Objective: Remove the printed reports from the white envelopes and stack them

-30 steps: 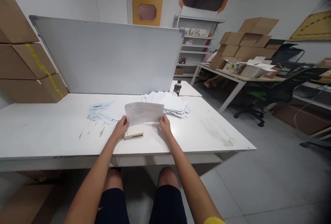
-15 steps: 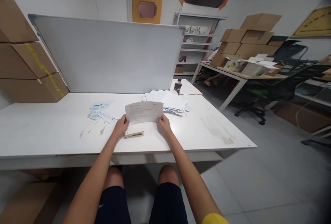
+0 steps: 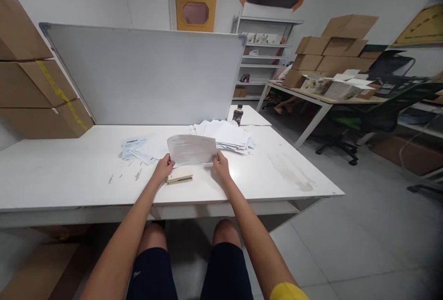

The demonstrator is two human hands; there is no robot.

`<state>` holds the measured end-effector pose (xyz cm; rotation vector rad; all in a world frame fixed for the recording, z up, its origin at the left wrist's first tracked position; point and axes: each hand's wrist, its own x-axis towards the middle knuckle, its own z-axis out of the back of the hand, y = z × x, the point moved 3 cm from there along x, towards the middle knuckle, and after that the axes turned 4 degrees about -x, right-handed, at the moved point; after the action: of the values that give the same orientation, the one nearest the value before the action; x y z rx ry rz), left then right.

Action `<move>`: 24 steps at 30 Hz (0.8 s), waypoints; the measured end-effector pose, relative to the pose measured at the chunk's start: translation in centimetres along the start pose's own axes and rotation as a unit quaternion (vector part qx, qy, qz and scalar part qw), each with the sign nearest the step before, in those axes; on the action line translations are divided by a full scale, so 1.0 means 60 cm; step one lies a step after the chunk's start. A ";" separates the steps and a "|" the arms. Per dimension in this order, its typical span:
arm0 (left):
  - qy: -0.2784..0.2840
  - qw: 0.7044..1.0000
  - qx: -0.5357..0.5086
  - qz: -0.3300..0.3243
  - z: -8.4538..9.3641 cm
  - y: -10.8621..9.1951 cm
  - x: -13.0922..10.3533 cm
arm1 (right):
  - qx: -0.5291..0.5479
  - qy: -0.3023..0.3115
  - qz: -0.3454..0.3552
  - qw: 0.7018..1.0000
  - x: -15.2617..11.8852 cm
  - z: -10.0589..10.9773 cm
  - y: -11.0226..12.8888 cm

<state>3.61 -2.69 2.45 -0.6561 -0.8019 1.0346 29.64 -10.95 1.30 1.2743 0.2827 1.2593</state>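
Observation:
A printed white sheet (image 3: 192, 150) is raised above the table, slightly curved, its text side toward me. My left hand (image 3: 164, 169) pinches its lower left edge, fingers closed. At the right edge of the sheet my right hand (image 3: 220, 165) is closed on it too. Just below the sheet, beside my left hand, a cream stapler (image 3: 180, 179) lies on the tabletop. Behind the sheet to the right is an untidy pile of white papers (image 3: 224, 133). Bluish printed papers (image 3: 138, 147) lie spread out to the left.
The white table (image 3: 86, 175) has a whiteboard (image 3: 145, 76) standing along its back. Cardboard boxes (image 3: 41, 85) are stacked at the left. A dark bottle (image 3: 237, 115) stands behind the paper pile. Off to the right are an office chair (image 3: 367, 117) and another desk (image 3: 311, 96) with boxes.
The sheet's right edge has shifted slightly left, with my right hand still near it. Otherwise the hands and the items on the table look the same; the view has tilted a little.

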 end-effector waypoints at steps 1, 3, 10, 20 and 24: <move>-0.001 1.000 -0.004 0.000 -0.001 0.000 0.001 | -0.001 -0.003 -0.002 1.000 0.000 0.001 0.000; -0.007 1.000 -0.017 0.000 -0.001 0.001 0.003 | -0.002 -0.003 -0.010 1.000 0.000 0.003 0.000; 0.001 0.999 -0.039 -0.018 0.000 0.006 0.003 | 0.031 -0.021 -0.020 0.999 -0.001 0.017 -0.009; -0.018 0.994 -0.106 -0.006 0.002 -0.007 -0.005 | 0.067 -0.125 -0.067 0.988 -0.040 0.059 0.001; -0.020 0.994 -0.109 -0.001 0.005 -0.017 -0.021 | 0.168 -0.179 -0.184 0.952 -0.122 0.121 -0.016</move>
<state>3.47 -4.20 3.08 -0.8226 -0.9584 0.9692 32.95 -20.68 -0.23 1.6241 0.4602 0.6618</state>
